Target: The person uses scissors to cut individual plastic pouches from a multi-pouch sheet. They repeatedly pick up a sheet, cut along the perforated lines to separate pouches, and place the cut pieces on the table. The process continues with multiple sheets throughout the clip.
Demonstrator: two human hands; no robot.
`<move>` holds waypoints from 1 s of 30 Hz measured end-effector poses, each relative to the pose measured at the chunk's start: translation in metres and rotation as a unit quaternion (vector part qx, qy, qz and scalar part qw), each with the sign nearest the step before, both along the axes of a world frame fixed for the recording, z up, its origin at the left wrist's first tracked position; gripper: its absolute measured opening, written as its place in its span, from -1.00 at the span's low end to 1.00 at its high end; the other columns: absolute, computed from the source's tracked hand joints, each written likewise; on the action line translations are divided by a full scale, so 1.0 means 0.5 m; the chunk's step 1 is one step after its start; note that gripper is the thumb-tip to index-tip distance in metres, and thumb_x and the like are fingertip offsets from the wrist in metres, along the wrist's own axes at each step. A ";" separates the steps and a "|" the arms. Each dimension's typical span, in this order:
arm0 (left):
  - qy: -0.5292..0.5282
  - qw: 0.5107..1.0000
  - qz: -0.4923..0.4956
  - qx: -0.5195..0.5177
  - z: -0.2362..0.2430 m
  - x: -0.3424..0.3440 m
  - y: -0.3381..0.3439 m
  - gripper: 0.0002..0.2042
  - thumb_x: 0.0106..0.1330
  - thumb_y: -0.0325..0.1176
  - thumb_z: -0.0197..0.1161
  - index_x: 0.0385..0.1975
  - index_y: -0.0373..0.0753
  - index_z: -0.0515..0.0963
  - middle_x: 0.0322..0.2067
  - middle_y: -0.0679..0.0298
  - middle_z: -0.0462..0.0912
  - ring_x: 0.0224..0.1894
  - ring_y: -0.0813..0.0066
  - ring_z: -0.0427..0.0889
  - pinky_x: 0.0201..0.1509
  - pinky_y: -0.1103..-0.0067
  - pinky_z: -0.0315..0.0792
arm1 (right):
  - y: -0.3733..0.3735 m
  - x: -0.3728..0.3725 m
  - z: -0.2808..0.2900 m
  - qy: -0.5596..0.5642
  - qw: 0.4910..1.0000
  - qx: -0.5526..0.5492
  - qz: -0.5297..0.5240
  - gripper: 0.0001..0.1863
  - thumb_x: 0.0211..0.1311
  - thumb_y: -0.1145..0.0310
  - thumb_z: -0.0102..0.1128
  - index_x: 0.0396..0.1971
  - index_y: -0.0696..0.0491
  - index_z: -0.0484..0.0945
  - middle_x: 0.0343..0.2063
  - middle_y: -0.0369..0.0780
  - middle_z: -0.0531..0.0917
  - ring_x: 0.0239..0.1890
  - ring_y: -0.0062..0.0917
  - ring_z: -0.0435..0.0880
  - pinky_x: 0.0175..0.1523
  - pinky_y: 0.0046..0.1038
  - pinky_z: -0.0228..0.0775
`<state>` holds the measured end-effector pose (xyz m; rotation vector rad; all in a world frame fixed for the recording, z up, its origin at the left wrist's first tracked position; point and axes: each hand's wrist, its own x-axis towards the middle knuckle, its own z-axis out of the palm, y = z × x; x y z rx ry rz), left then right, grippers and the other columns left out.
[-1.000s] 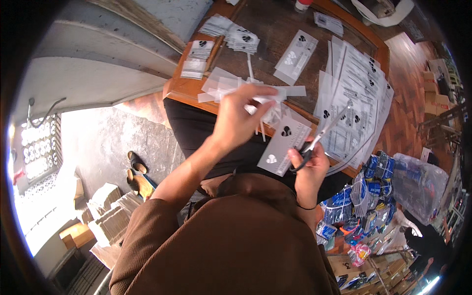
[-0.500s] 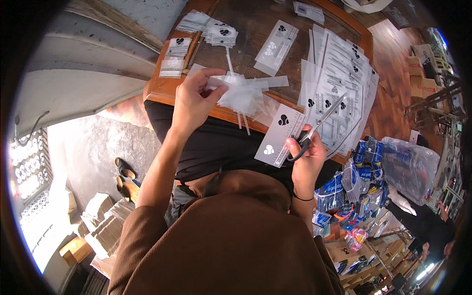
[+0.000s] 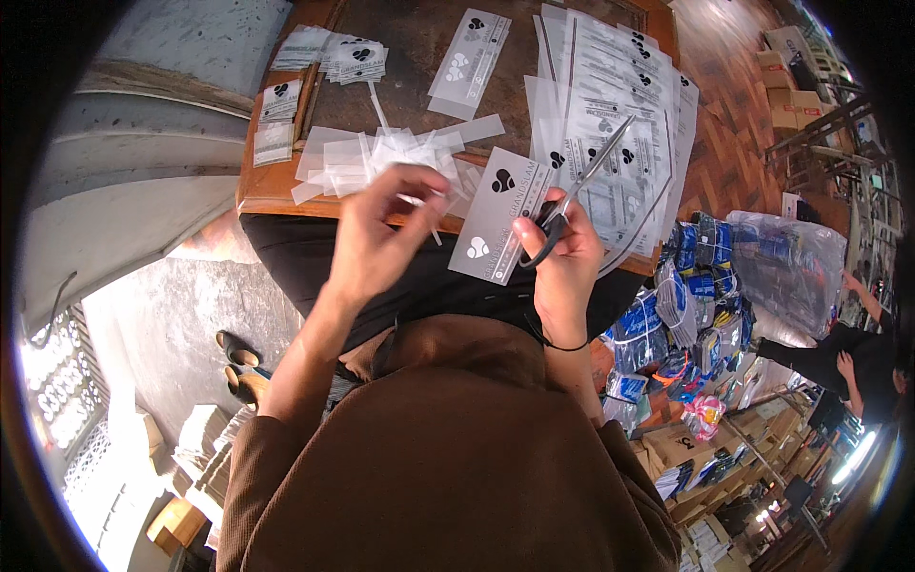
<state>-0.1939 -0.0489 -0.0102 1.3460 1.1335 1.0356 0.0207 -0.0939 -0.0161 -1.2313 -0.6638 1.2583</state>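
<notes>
My right hand [image 3: 567,253] grips black-handled scissors [image 3: 596,162], their metal blades pointing up and to the right. The same hand holds a translucent printed label strip [image 3: 486,234] with black and white heart-like marks, which extends left of the fingers. My left hand [image 3: 376,234] hovers at the table's front edge. Its fingers look curled and apart, slightly blurred, with a white sliver visible between them. Just beyond it lies a loose heap of small translucent offcuts [image 3: 343,162]. Farther right, a broad stack of printed translucent sheets [image 3: 610,105] lies beneath the scissor blades.
Small cut labels lie in piles [image 3: 357,59] at the table's far left. Another printed strip [image 3: 472,57] rests on the wooden table [image 3: 410,33]. Blue wrapped bundles [image 3: 639,329] sit on the floor at right, near another person [image 3: 829,367]. Shoes [image 3: 243,367] stand at left.
My left hand has drawn back from the offcut heap, where it was pinching a clear piece. My right hand still holds the scissors and label strip. The whole view has shifted slightly.
</notes>
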 end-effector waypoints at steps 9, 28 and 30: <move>-0.056 0.986 -0.105 -0.120 0.025 0.058 -0.003 -0.71 0.33 -0.64 0.40 0.04 -0.38 0.66 0.01 0.24 0.71 -0.01 0.61 0.66 0.05 0.64 0.58 | -0.020 0.058 0.020 -0.014 0.990 0.037 0.135 -0.41 0.29 0.14 0.50 0.12 0.22 0.51 -0.39 -0.33 0.63 -0.37 -0.75 0.54 -0.25 -0.66 0.36; -0.014 0.967 -0.208 -0.147 0.076 0.069 0.016 -0.54 0.22 -0.72 0.42 0.16 -0.48 0.59 0.09 0.13 0.68 0.07 0.50 0.67 0.20 0.55 0.57 | -0.008 0.225 0.067 -0.124 0.839 -0.014 0.530 -0.41 0.00 0.05 0.66 -0.07 0.09 0.63 -0.55 -0.44 0.56 -0.51 -0.79 0.46 -0.41 -0.64 0.16; -0.010 0.965 -0.211 -0.153 0.074 0.068 0.014 -0.54 0.22 -0.72 0.42 0.16 -0.48 0.59 0.07 0.14 0.69 0.04 0.53 0.68 0.16 0.56 0.59 | -0.008 0.226 0.064 -0.121 0.837 -0.015 0.533 -0.42 0.00 0.07 0.66 -0.08 0.09 0.63 -0.55 -0.45 0.57 -0.52 -0.80 0.46 -0.41 -0.64 0.16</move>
